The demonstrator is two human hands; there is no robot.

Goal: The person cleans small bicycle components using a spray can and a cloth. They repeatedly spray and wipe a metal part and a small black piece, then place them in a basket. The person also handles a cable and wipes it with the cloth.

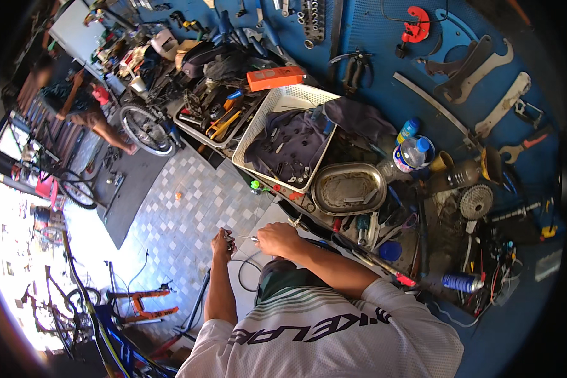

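Note:
My left hand (221, 244) is closed around a small dark metal part (229, 239), mostly covered by the fingers, so its kind cannot be made out. Facing it, my right hand (277, 239) grips a slim tool with a thin metal shaft (246, 237) that points left toward the part. The tool's handle is hidden in my fist. Both hands are held in front of my body, above the tiled floor (176, 217) and near the workbench edge. A thin dark cable loop (240, 277) shows just below them.
The bench to the right carries a white basket (238, 153) with a dark cloth, a metal tray (348, 213), bottles (413, 151) and loose tools. Wrenches (485, 69) hang on the blue wall. Bike frames (116, 334) stand at lower left. Another person (75, 101) is at upper left.

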